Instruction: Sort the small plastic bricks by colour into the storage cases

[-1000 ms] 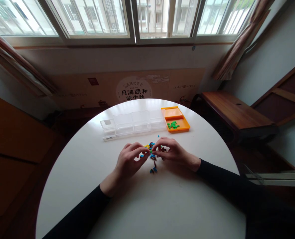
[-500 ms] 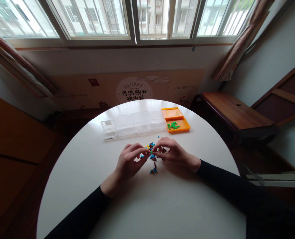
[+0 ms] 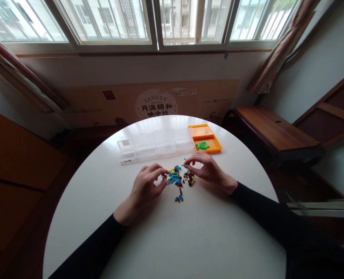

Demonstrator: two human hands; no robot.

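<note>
Just right of centre frame, the right hand pinches a small green plastic brick; a loosened grip could drop it among the loose blue, brown and yellow plastic bricks mid-frame. Left of centre, the left hand curls its fingers beside them; whether it holds anything, I cannot tell.

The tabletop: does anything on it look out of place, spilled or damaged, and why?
A few blue and brown pieces lie apart from the mixed pile, on its near side, so they look like strays. No damage shows, though they are too small to be sure.
</note>
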